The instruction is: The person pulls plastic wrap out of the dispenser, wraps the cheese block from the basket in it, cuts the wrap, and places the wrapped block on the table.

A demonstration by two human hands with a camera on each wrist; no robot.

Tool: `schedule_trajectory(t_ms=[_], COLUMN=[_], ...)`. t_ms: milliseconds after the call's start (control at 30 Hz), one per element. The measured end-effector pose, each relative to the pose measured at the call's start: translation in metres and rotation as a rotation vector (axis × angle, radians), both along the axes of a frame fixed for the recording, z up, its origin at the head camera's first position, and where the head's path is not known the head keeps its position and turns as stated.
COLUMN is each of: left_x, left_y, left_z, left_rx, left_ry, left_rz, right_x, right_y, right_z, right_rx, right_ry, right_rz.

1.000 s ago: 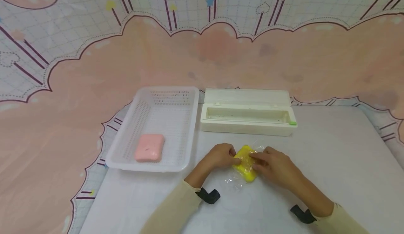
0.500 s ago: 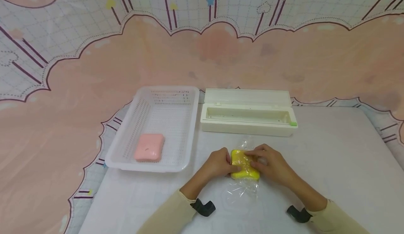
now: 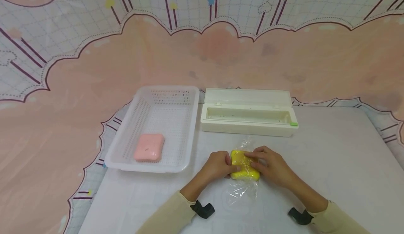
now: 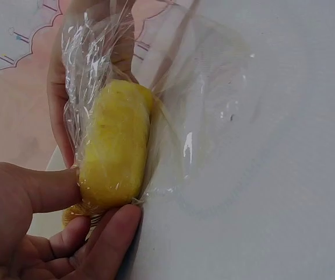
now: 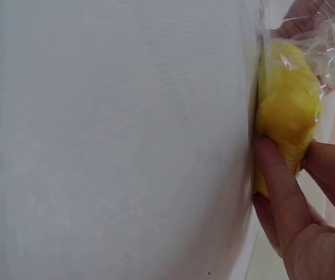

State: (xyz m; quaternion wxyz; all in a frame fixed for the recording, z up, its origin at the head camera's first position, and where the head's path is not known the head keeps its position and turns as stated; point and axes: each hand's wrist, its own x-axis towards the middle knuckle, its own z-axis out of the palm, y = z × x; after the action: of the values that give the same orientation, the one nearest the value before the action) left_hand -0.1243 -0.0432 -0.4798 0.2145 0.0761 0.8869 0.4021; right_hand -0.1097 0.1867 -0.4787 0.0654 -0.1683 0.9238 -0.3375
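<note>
A yellow block wrapped in clear plastic film lies between both hands at the table's front middle. My left hand pinches its left side, thumb on top, fingers beneath; the left wrist view shows the thumb and fingers round one end of the yellow block. My right hand grips the right side, and in the right wrist view its fingers press against the block. Loose film sticks out at the block's near end, with more at the far end.
A white perforated basket at the left holds a pink block. Behind the hands stands a long cream box with its lid raised. The white tabletop extends to the right; patterned cloth hangs behind.
The yellow block has turned from a slant to nearly square with the table, still gripped by both hands. Film that lay toward the lower left now points toward the front edge.
</note>
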Motion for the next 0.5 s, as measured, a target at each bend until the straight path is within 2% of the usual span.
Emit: schedule_trajectory(t_ms=[167,233,300,367,433,500], left_x=[0.004,0.008,0.015,0.022,0.029,0.036], left_y=[-0.002,-0.004,-0.007,-0.011,-0.013,-0.015], left_z=[0.001,0.003,0.004,0.007,0.009,0.01], left_rx=[0.023,0.035,0.055,0.09,0.143,0.21], left_ry=[0.003,-0.016,-0.042,-0.075,-0.118,-0.178], left_rz=[0.01,0.015,0.019,0.03,0.044,0.069], right_x=[0.003,0.007,0.013,0.019,0.026,0.033], right_y=[0.004,0.007,0.009,0.011,0.011,0.01], right_z=[0.003,0.005,0.009,0.013,0.016,0.017], right_rx=[-0.028,-0.062,-0.099,-0.167,-0.236,-0.3], right_ry=[-0.007,-0.054,-0.147,-0.292,-0.44,-0.55], right_rz=[0.019,-0.004,-0.057,-0.116,-0.172,-0.201])
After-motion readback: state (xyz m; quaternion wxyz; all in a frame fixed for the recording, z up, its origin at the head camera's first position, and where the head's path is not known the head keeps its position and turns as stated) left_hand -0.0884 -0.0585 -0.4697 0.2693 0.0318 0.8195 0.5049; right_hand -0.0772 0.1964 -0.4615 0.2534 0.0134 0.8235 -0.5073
